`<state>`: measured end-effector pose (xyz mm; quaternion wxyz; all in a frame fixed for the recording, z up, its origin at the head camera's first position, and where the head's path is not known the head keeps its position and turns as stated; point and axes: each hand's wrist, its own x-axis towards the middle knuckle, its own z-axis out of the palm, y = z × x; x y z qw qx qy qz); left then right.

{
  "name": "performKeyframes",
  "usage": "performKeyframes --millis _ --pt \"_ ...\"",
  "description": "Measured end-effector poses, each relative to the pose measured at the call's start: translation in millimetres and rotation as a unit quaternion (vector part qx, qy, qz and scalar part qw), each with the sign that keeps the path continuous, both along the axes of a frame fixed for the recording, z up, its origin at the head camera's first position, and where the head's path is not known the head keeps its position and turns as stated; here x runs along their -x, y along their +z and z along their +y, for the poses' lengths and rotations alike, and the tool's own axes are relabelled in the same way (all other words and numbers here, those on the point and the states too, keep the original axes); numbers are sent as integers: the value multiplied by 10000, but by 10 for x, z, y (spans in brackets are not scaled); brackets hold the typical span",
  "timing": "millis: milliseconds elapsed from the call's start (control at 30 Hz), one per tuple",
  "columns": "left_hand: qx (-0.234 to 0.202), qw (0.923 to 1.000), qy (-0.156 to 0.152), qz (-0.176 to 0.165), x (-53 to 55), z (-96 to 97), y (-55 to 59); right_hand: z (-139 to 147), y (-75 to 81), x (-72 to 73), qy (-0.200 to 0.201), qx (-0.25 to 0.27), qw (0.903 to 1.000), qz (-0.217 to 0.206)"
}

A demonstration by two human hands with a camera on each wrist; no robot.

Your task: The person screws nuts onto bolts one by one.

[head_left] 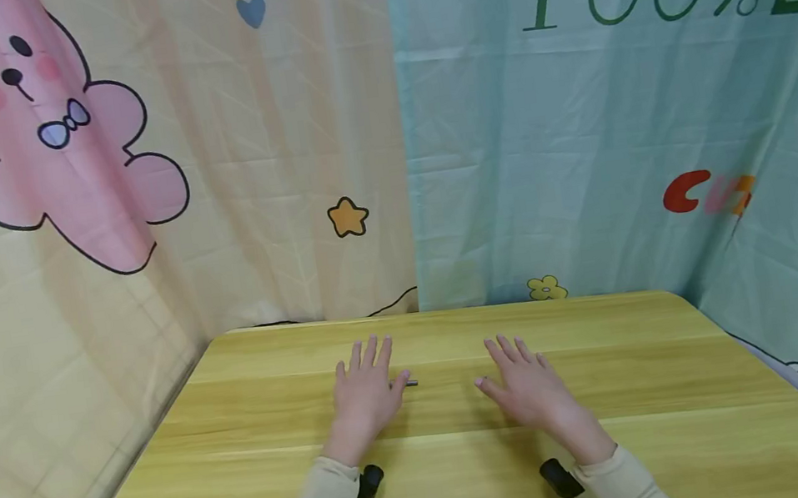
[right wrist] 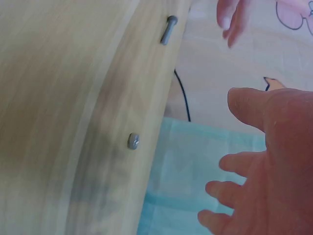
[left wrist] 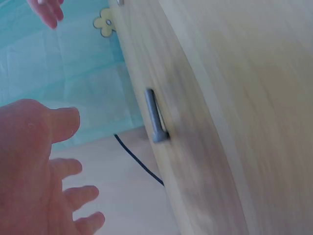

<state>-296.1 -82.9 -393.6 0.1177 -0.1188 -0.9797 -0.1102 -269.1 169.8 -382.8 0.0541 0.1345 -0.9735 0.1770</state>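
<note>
A grey metal bolt lies on the wooden table, its head hidden behind my left hand in the head view. The left wrist view shows the whole bolt, shank and head. That hand is held over the table with its fingers spread, apart from the bolt. My right hand likewise has its fingers extended and holds nothing. Closest to it is a small metal nut, lying on the table and mostly covered by the thumb in the head view.
The light wooden table reaches back to hanging curtains, cream on the left and blue-green on the right. A black wrist device sits under the left sleeve, and another device under the right.
</note>
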Motion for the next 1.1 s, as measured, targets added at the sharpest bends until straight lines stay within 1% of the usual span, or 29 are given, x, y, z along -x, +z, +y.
performKeyframes --millis 133,200,267,400,533,667,767,867,1033,1100 --pt "42 9993 -369 73 147 -140 -38 99 -64 83 190 97 9990 381" --pt "-21 9981 -603 99 232 -201 -49 141 -97 146 344 167 9979 515" --pt "-171 9963 -845 22 313 -252 -46 174 -117 225 535 312 9962 612" --pt "-675 9882 -1358 -189 447 -321 -34 230 -142 404 823 629 9930 571" --pt "-1173 9769 -1689 -574 538 -371 -37 286 -178 554 1075 898 9895 363" --pt "-1574 9650 -1880 -931 625 -395 -43 357 -225 664 1391 1149 9835 156" --pt "-1685 9611 -1893 -1101 691 -400 -37 410 -254 727 1571 1314 9788 -80" --pt "-1847 9555 -1916 -1274 754 -416 -48 452 -277 778 1670 1426 9750 -353" --pt "-2299 9380 -1909 -1757 815 -459 -105 490 -323 839 1743 1564 9693 -745" --pt "-2430 9317 -1918 -1899 824 -472 -123 500 -345 857 1770 1615 9675 -809"
